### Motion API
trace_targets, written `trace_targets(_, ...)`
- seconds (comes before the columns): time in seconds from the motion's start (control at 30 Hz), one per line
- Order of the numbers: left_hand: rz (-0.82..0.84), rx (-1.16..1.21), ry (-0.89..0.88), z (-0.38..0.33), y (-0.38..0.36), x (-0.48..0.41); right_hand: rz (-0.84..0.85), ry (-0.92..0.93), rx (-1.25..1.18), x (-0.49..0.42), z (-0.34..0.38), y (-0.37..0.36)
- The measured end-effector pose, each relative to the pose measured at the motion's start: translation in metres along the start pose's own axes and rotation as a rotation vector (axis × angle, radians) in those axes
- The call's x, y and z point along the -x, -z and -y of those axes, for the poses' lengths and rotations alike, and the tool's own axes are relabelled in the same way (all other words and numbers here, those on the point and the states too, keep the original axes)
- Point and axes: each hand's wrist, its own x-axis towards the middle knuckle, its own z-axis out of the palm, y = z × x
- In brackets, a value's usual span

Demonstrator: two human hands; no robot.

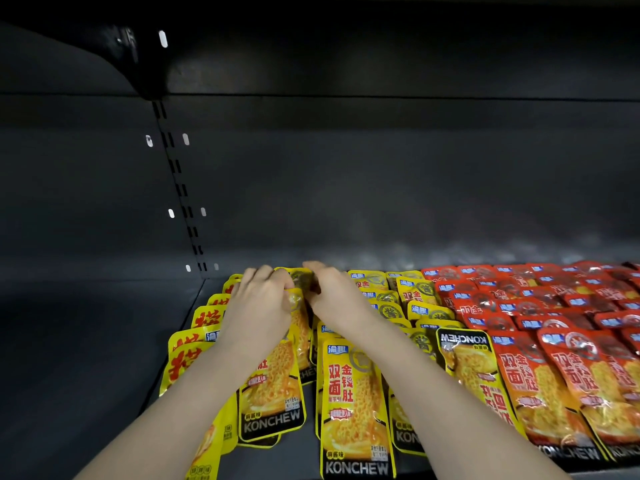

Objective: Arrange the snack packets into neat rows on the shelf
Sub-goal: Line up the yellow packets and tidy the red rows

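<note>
**Both hands pinch one packet at the back of the shelf**

At twelve o'clock the left hand (258,301) and right hand (334,297) meet. Each grip is closed on the top edge of one glossy yellow foil snack packet (301,277), near the dark back panel (346,188). More yellow packets (353,386) overlap in uneven rows running down to six o'clock. Glossy red foil snack packets (540,306) fill the three o'clock side, touching the yellow ones. One upside-down yellow packet (465,355) lies at that border. Bare floor of the dark grey metal shelf (97,341) shows from nine to seven o'clock.
</note>
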Motion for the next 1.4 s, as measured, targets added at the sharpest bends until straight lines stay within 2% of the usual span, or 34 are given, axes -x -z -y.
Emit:
trace_targets(0.2,0.001,-0.002,-0.001,0.000,-0.001,0.000,0.014,0.049,0.156,0.004,0.004,0.000)
trace_targets(0.47,0.035,-0.032,0.005,0.001,-0.001,0.000,0.068,0.074,0.245,0.005,0.007,-0.002)
trace_targets(0.67,0.081,-0.093,0.029,-0.003,0.004,0.002,0.063,0.057,0.186,0.003,0.005,-0.003)
trace_targets(0.9,0.090,-0.176,-0.066,-0.004,0.002,0.005,0.044,0.026,0.067,0.003,0.012,0.003)
trace_targets(1.13,0.088,-0.158,-0.111,-0.001,-0.002,0.005,0.022,-0.016,0.040,0.000,0.011,0.005)
trace_targets(1.3,0.035,-0.046,-0.021,0.002,0.002,0.001,-0.048,-0.011,0.024,0.002,0.011,0.011)
trace_targets(1.4,-0.031,-0.104,0.077,0.012,0.008,-0.004,-0.155,-0.024,0.008,0.001,0.006,0.018)
